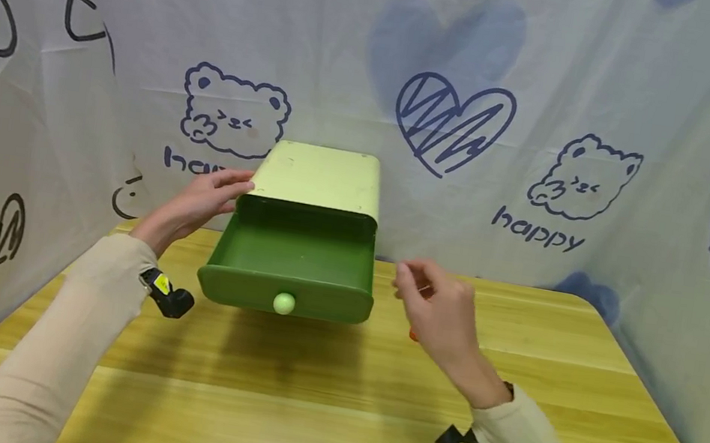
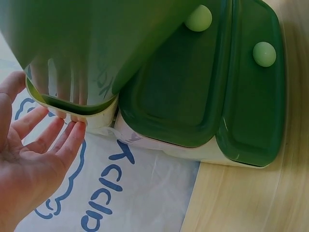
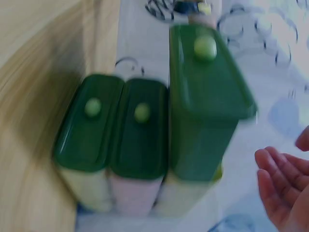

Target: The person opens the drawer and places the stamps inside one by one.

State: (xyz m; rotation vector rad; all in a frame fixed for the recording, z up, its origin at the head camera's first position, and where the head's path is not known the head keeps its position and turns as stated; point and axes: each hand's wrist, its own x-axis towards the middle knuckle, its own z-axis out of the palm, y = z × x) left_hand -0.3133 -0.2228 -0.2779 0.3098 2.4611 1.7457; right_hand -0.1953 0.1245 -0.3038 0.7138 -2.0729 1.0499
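A cream drawer unit [image 1: 323, 175] stands on the table with its top green drawer [image 1: 330, 301] pulled out. On that drawer's front sits a pale green round knob [image 1: 284, 304], and its bare green floor shows. Two lower green drawers, the middle one [image 2: 176, 92] and the bottom one [image 2: 251, 106], are pushed in. My left hand [image 1: 197, 201] touches the unit's upper left side with extended fingers. To the right of the pulled-out drawer, my right hand [image 1: 440, 313] is in the air, apart from it, fingers loosely bent and holding nothing.
A small orange-red thing [image 1: 413, 334] shows just below my right hand, mostly hidden by it. The wooden table [image 1: 272, 422] extends in front of the unit. Printed white cloth [image 1: 345, 46] hangs behind and at both sides.
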